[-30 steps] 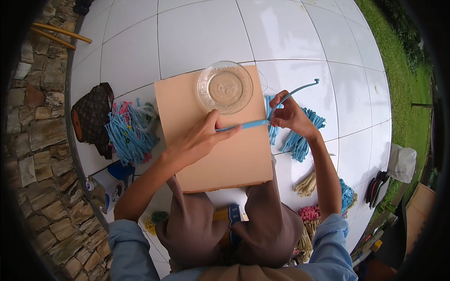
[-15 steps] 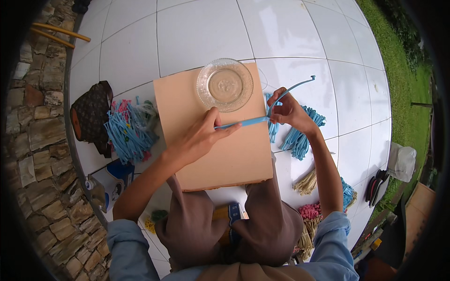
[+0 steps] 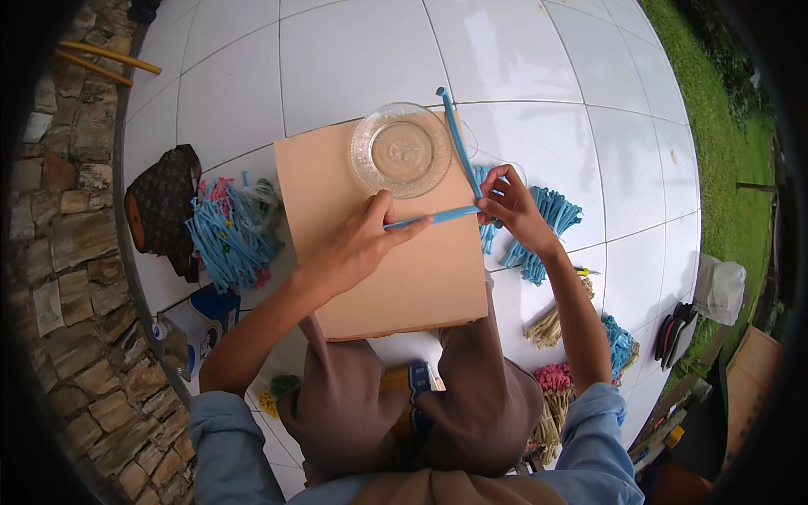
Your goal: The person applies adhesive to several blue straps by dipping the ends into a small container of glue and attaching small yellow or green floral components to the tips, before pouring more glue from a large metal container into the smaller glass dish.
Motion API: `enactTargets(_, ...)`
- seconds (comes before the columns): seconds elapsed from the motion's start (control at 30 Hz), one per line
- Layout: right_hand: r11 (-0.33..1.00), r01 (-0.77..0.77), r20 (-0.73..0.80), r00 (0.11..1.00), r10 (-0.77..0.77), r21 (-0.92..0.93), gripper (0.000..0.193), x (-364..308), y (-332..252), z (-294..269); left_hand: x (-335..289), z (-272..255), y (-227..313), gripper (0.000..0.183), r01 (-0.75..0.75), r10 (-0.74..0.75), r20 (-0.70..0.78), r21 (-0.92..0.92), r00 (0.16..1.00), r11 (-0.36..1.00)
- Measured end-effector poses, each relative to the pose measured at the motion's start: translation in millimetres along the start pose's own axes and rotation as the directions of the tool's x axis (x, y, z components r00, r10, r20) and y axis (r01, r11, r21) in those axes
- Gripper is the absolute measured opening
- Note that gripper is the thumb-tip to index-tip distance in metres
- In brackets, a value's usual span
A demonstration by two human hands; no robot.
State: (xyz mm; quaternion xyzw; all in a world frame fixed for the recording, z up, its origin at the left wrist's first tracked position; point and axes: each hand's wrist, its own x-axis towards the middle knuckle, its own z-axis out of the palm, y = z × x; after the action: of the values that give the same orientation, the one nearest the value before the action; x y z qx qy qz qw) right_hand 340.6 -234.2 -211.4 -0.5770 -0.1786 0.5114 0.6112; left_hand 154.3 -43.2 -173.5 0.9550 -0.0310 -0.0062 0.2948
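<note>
A light-blue strip (image 3: 457, 213) runs across the brown board (image 3: 396, 286) between my two hands. My left hand (image 3: 358, 244) grips its left end, the fingers pressed on it. At the board's right edge my right hand (image 3: 507, 206) pinches the strip where it bends. From that pinch the other length of the strip rises past the glass plate, its darker knobbed tip up and to the left. The round clear glass plate (image 3: 364, 172) rests at the far edge of the board, just beyond my left hand.
Bundles of blue strips (image 3: 551, 215) lie right of the board, with beige bundles (image 3: 547, 328) and pink ones (image 3: 554, 376) nearer. On the left are a blue pile (image 3: 220, 244) and a brown patterned bag (image 3: 160, 210). White floor tiles (image 3: 362, 59) stretch ahead.
The free length of the strip has swung from pointing up and right to pointing up and left, beside the plate. My right-hand fingers have shifted at the bend; my left hand stays put.
</note>
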Motion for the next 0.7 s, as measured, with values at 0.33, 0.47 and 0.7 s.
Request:
enactTargets(0.33, 0.916, 0.175, 0.048, 0.984, -0.17, -0.362, 0.022, -4, -7, 6, 2, -6, 8, 0.053, -0.005, -0.002, 0.052, 0.127, 0.999, 0.992)
enactTargets(0.47, 0.577, 0.355, 0.115, 0.905, -0.409, -0.736, 0.036, -6, -21, 16, 4, -7, 8, 0.053, -0.013, 0.009, 0.038, 0.095, 0.999, 0.995)
enactTargets(0.7, -0.134, 0.239, 0.268, 0.92, -0.285, -0.962, 0.063, -3, -60, 46, 2, -6, 6, 0.055, -0.009, 0.006, 0.057, 0.046, 0.998, 0.999)
